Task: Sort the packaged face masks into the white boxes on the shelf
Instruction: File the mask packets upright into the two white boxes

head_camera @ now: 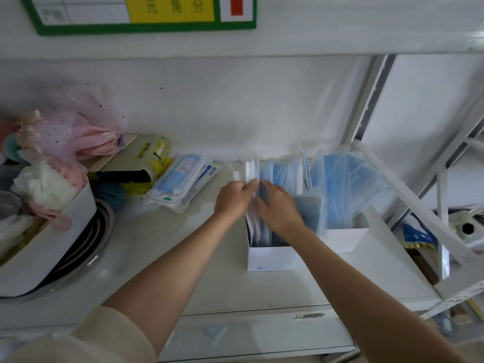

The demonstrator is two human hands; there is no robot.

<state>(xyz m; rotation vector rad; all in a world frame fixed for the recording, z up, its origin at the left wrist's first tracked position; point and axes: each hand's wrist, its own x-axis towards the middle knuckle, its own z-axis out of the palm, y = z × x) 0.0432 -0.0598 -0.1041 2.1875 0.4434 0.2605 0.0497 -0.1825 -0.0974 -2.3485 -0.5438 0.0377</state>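
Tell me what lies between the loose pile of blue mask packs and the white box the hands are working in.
In the head view, only bare shelf surface lies between the pile of mask packs and the white box.

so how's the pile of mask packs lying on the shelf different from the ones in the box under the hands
The loose pile of mask packs lies flat and slanted on the bare shelf; the packs in the white box stand upright on edge. Nothing touches the pile, while the left hand and right hand work among the boxed packs. Both are clear-wrapped.
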